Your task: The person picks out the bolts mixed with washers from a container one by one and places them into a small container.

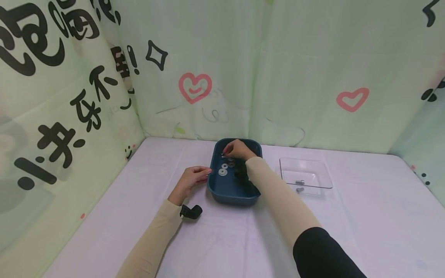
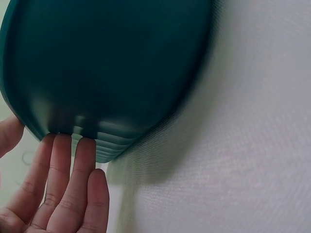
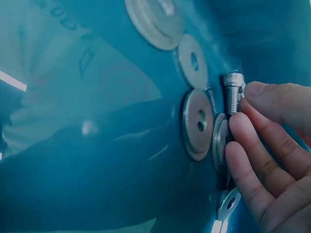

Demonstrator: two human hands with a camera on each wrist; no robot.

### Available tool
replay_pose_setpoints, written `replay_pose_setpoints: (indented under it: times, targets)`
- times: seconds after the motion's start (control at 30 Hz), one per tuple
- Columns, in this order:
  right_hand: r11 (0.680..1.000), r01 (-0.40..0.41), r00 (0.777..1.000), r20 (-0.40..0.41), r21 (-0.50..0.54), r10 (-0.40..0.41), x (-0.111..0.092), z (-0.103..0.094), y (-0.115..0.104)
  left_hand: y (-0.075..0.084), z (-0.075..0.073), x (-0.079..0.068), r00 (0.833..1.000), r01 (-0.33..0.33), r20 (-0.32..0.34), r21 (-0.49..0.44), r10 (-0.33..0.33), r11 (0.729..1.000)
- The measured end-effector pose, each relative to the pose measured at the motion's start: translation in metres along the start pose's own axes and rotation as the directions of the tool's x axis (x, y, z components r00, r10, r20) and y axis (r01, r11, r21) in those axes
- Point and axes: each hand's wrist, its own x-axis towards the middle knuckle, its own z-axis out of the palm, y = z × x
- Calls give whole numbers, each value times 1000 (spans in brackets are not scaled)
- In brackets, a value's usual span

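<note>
A dark blue tray [image 1: 234, 191] stands on the table, holding several metal washers [image 1: 223, 172] and bolts. My left hand [image 1: 191, 180] holds its left rim; in the left wrist view the fingers [image 2: 62, 160] touch the outer wall and the thumb lies at the edge. Inside the tray, at its far end, my right hand [image 1: 238, 150] pinches a socket-head bolt [image 3: 233, 92] between thumb and fingertips. Flat washers [image 3: 198, 124] of different sizes lie beside those fingertips. Part of the bolt is hidden behind the fingers.
Right of the tray sits a clear plastic box [image 1: 326, 173] with a short bolt [image 1: 300, 182] in it; a second bolt shape shows through its wall. Printed curtains [image 1: 278, 77] enclose the back and sides of the white-covered table [image 1: 222, 243].
</note>
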Motion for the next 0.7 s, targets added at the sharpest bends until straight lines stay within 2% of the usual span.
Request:
replay_pose_setpoints:
  times: [0.4, 0.7]
  targets:
    - [999, -4, 999, 41, -43, 6, -1, 4, -2, -1, 0, 1, 1000, 1, 14, -9, -1, 1000]
    - [993, 35, 997, 67, -109, -28, 5, 9, 2, 2, -1, -3, 999, -10, 33, -30, 11, 1000]
